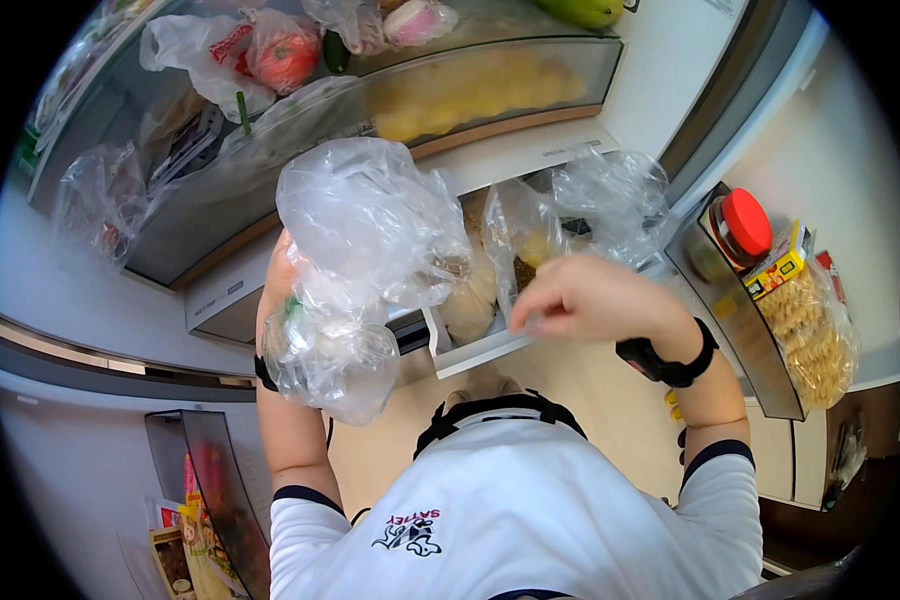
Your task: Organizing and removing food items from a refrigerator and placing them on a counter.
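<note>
My left hand (279, 266) holds a bunch of clear plastic bags (375, 217), which hide most of its fingers. A lower bag (330, 360) hangs over the forearm and shows a bit of green. My right hand (570, 300), slightly blurred, is over the front edge of a pulled-out white fridge drawer (487, 352), thumb and fingers bent near each other; whether it pinches something is not plain. In the drawer lie a pale bagged item (469, 304), a bag with yellow and dark brown contents (529, 255) and a crumpled clear bag (611, 195) at the back right.
Above is a fridge bin (487, 90) with yellow contents, and over it a bagged red item (285, 60). The right door shelf (735, 322) bears a red-lidded jar (746, 221) and bagged dried noodles (810, 330). The left door shelf (225, 480) holds packets.
</note>
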Tool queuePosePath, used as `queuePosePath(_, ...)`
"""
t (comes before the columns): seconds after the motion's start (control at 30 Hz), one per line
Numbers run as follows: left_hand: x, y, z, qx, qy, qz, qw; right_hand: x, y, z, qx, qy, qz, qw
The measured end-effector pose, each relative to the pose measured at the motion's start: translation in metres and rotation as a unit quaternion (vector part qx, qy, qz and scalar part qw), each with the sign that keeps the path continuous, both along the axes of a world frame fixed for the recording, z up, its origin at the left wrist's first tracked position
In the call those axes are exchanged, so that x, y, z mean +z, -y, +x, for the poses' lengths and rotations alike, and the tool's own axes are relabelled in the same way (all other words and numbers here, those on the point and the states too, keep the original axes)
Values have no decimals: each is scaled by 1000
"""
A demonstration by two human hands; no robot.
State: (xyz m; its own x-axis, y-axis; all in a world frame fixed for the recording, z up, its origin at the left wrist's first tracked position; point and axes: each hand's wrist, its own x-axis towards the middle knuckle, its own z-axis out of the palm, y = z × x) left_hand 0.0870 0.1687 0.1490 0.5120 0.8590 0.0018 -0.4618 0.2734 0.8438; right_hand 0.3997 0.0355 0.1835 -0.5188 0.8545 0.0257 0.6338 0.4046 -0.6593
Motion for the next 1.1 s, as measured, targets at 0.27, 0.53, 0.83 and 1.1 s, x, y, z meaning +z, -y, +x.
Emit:
queuePosePath(0.27,23,6,13,-70,-26,55,996,74,-10,-27,-96,-173,182,963)
queuePosePath(0.53,32,3,22,-105,-111,180,972,79,-72,-19,-197,-374,93,902)
queuePosePath(0.83,26,11,7,-55,-185,204,960,101,-94,28,-271,-372,145,876)
queuePosePath(1.1,53,21,16,23,-193,293,936,106,-39,-4,-123,281,556,773)
